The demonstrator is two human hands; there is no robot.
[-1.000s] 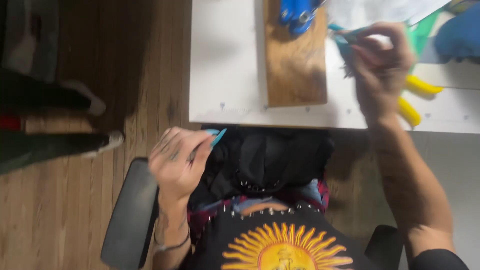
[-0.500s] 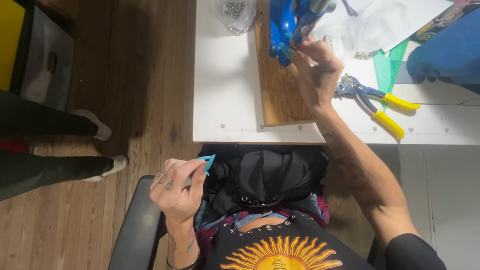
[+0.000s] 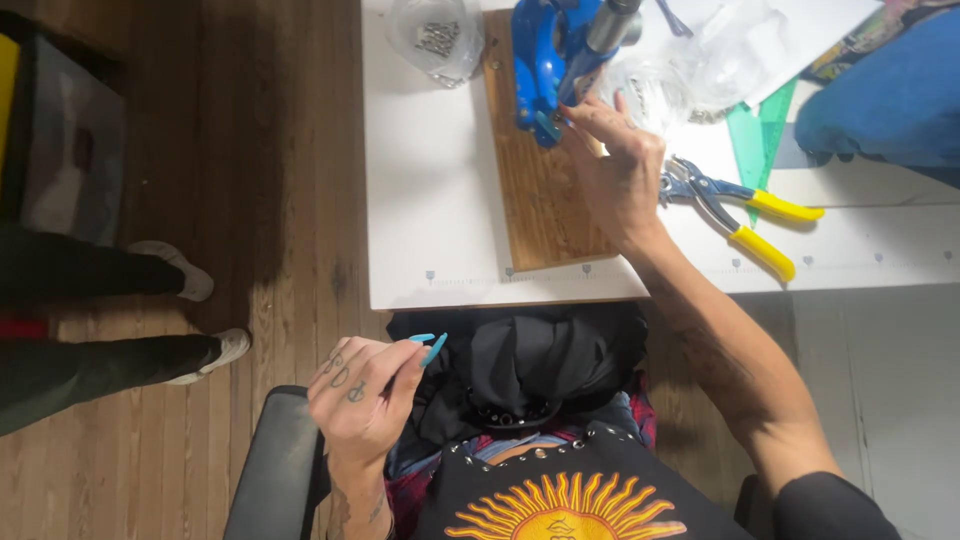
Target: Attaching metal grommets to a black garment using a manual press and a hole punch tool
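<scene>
My right hand (image 3: 615, 170) reaches over the white table (image 3: 430, 200), its fingertips pinched at the lower jaw of a blue hand press (image 3: 535, 55). The press stands on a wooden board (image 3: 540, 200). Whether something small sits between those fingertips is hidden. My left hand (image 3: 360, 400), with long teal nails, hovers by my lap with fingers curled together and nothing visible in them. It is just left of a black studded garment (image 3: 540, 360) bunched on my lap under the table edge.
Pliers with yellow handles (image 3: 740, 215) lie right of the board. A clear bag of metal studs (image 3: 435, 40) sits at the table's back, with a green set square (image 3: 750, 130) and blue fabric (image 3: 890, 100) to the right. Another person's shoes (image 3: 180, 270) rest on the wooden floor at left.
My right hand has moved left from above the pliers to the press jaw and stays there. My left hand has barely shifted beside my lap.
</scene>
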